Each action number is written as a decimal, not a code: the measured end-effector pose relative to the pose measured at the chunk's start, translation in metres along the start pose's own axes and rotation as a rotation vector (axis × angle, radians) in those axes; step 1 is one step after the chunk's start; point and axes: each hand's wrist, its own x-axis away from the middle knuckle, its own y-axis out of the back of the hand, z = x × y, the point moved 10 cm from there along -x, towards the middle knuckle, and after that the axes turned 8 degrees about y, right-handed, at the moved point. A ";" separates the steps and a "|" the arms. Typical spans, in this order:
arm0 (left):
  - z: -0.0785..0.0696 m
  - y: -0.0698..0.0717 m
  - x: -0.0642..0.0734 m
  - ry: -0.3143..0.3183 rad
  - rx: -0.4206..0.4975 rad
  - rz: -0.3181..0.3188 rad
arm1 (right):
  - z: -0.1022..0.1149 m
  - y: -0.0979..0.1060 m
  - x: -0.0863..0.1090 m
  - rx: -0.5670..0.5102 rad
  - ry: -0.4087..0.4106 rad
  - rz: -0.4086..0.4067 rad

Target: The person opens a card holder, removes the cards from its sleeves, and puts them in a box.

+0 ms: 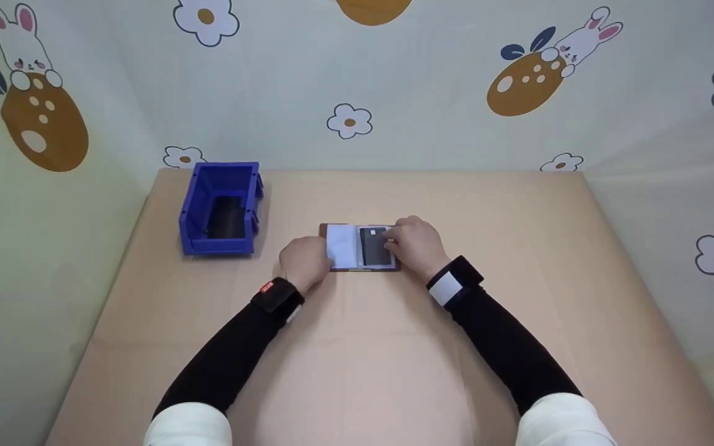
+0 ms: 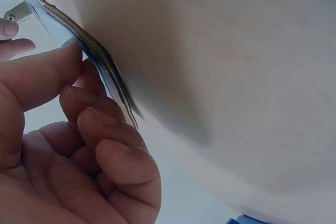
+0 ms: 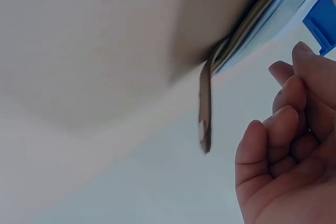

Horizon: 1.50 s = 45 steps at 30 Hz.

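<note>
A small brown card holder (image 1: 341,269) lies spread on the table, with pale clear sleeves showing inside. A dark grey card (image 1: 374,248) sits in its right-hand sleeve. My left hand (image 1: 305,263) pinches the left edge of the holder between thumb and fingers, as the left wrist view confirms. Over the right edge, my right hand (image 1: 419,244) has its fingertips by the card's right side. From the right wrist, those fingers look loosely bent, with nothing visible between them; whether they touch the card cannot be told. A brown strap (image 3: 206,111) sticks out from the holder.
A blue plastic bin (image 1: 217,246) stands at the back left of the table (image 1: 344,359), with a dark flat area on its floor. Behind the table hangs a pale curtain (image 1: 295,80) printed with rabbits and flowers.
</note>
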 end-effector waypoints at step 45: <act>0.001 -0.001 -0.002 0.020 -0.001 0.029 | -0.011 -0.013 0.006 0.005 -0.030 0.058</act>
